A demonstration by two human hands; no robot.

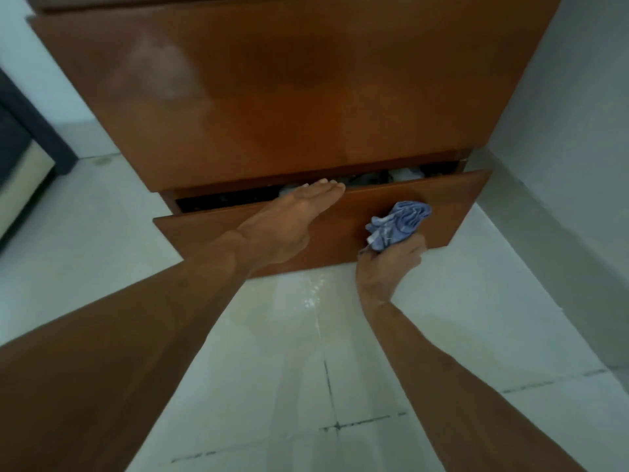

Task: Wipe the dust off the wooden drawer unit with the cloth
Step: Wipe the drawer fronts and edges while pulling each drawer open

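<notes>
Plainly, the tall reddish-brown wooden drawer unit (272, 97) stood beside a pale wall (561, 114) on a white tiled floor (272, 369), with a cloudy dull patch (160, 73) high on its glossy front. Its bottom drawer (449, 206) sat partly pulled out, dark clutter inside. The person's left hand (289, 216) lay flat over that drawer's top edge, fingers (326, 190) straight and pressed together. The right hand (391, 264), lower on the drawer front, had its fingers curled round a crumpled blue cloth (398, 223) bunched against the wood. The cloth looked soft and light, best held wadded in the palm. The drawer, I judged, would slide under pressure unless steadied at its rim.
</notes>
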